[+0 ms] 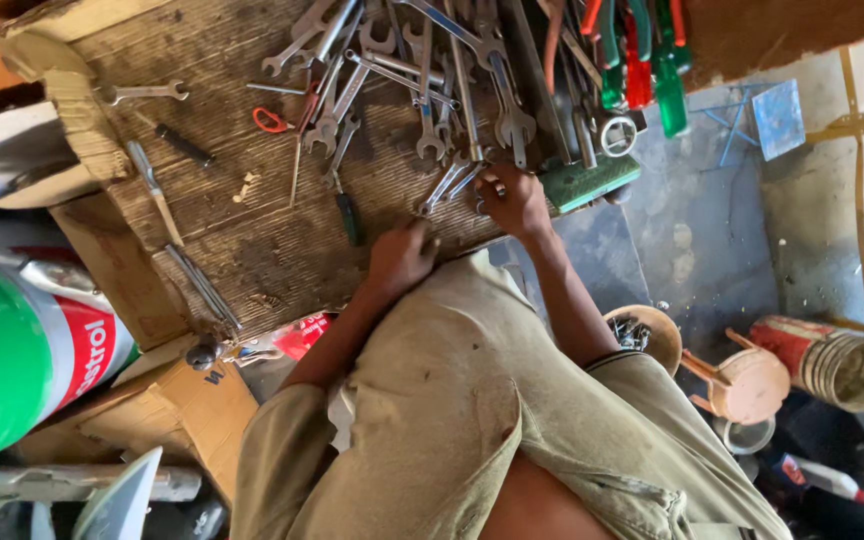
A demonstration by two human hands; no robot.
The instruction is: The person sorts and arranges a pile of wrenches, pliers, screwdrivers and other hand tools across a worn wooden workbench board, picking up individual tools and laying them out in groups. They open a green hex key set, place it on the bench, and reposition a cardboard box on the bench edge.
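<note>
Steel spanners (422, 90) beyond both hands

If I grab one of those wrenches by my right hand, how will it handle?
The wrench is bare metal, so probably stiff and heavy for its size. It looks flat, so unlikely to roll. It lies at the edge of a tangled pile, so lifting it with the right hand may drag neighbours along.
</note>
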